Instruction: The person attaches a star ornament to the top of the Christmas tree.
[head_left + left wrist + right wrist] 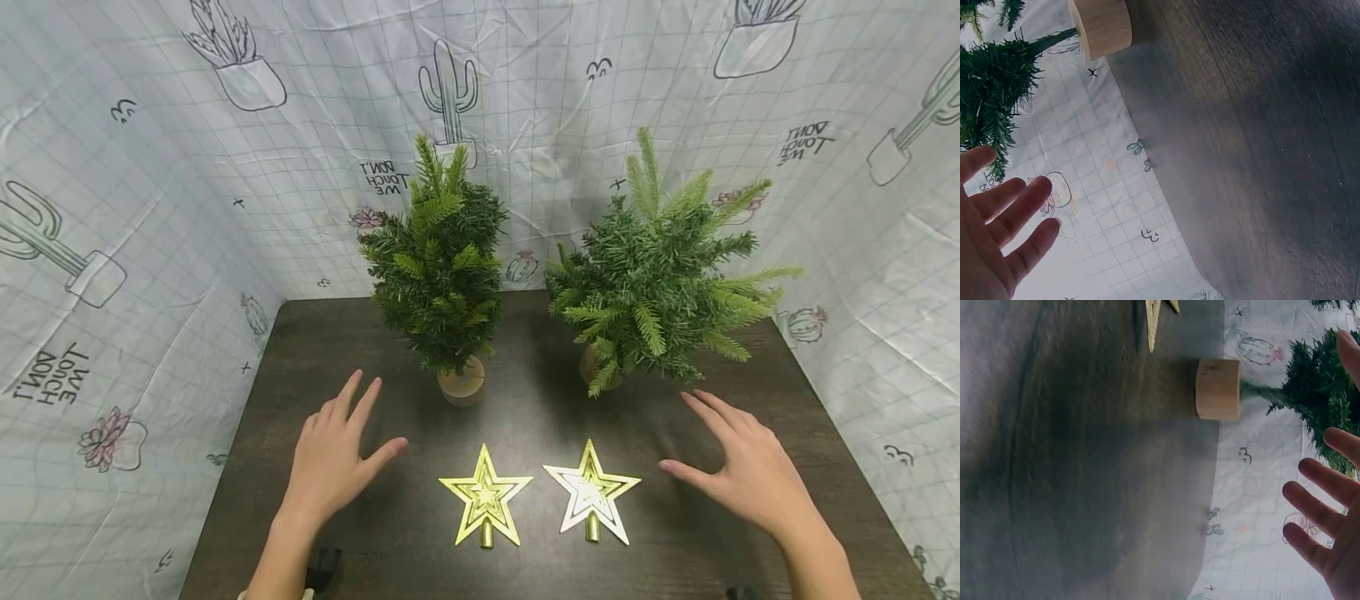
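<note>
Gold stars (486, 497) flat between left hand (332, 457) and right hand (753, 471), both with fingers spread, thumbs inward.

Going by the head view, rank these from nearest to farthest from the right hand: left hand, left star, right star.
Nearest to the right hand first:
1. Right star: to that hand's left, on the table.
2. Left star: further left, beside the right star.
3. Left hand: farthest left, beyond both stars.

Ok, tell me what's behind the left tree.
Behind the left tree is pale cloth with a cactus drawing mostly showing; what the tree covers can't be seen.
</note>
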Demonstrator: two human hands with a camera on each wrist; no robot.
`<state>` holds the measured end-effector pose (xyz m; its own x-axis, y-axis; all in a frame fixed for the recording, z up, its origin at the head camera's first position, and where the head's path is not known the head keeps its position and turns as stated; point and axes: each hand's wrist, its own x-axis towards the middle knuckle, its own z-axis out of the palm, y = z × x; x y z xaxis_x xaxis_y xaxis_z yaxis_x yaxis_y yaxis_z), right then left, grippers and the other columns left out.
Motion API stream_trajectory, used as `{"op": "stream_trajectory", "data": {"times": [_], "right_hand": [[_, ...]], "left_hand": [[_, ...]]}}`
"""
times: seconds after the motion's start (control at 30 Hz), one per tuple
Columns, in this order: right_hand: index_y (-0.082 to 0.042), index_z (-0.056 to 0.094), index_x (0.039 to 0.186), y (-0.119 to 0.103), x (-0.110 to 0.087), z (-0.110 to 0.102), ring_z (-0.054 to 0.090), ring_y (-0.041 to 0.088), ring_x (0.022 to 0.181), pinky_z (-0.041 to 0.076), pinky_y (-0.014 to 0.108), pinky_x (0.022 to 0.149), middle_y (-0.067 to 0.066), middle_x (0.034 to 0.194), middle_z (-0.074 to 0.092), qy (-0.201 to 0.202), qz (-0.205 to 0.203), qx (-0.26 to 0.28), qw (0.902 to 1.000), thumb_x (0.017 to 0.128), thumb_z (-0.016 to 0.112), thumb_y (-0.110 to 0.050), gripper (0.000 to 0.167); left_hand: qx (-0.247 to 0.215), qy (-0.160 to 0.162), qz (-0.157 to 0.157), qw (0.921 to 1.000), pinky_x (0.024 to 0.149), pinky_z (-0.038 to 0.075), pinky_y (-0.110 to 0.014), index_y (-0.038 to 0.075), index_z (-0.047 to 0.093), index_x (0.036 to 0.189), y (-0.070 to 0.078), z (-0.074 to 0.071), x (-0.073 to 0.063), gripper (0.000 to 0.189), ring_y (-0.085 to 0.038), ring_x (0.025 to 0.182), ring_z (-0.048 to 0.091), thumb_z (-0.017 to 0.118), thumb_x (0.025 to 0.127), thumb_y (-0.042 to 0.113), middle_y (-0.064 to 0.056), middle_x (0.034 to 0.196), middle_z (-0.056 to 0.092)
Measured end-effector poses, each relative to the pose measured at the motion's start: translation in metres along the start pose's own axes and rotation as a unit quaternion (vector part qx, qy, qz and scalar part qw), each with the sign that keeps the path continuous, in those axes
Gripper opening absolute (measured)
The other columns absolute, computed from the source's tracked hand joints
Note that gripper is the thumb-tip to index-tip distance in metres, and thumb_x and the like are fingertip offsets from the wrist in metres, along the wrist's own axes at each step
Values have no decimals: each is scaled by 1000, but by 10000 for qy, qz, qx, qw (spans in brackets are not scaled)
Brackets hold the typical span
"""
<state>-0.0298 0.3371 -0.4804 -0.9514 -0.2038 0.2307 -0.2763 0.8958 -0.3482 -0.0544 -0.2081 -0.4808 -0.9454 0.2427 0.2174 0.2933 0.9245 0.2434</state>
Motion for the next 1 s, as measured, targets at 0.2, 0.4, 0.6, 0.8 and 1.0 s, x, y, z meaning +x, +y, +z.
{"op": "stream_trajectory", "data": {"times": [0.2,0.4,0.6,0.8,1.0], "right_hand": [[-20,50,155,-9,-3,11,56,44,121,44,66,90,13,146,56,-175,-124,131,9997,73,91,-57,98],[-23,50,155,-17,-8,21,66,31,107,51,61,81,8,144,57,-330,-137,140,9993,75,88,-61,95],[-25,52,153,-28,-9,31,69,19,87,53,49,67,5,143,58,-478,-204,214,9984,75,89,-60,93],[-28,52,153,-37,-11,41,65,13,82,49,38,60,4,143,57,-810,-103,417,9958,76,87,-61,91],[-29,53,152,-40,-16,53,56,2,76,40,28,56,-3,141,58,-1017,-12,561,9932,77,85,-65,89]], "left_hand": [[-123,79,-144,9998,73,54,-49,24,35,164,1,-1,0,93,-36,112,61,64,90,73,-10,167,32],[-383,94,-282,9988,53,50,-38,28,35,164,4,-2,0,90,-40,126,59,68,91,69,-6,167,33],[-608,275,-341,9972,42,34,-26,28,38,162,5,-1,2,84,-20,78,68,65,94,67,-2,164,37],[-719,651,-208,9951,37,24,-25,27,40,161,7,-3,7,80,-3,41,26,70,94,59,0,160,45],[-810,864,-166,9928,38,24,-26,28,42,160,10,-7,12,78,-4,41,25,71,94,57,2,157,48]]}}
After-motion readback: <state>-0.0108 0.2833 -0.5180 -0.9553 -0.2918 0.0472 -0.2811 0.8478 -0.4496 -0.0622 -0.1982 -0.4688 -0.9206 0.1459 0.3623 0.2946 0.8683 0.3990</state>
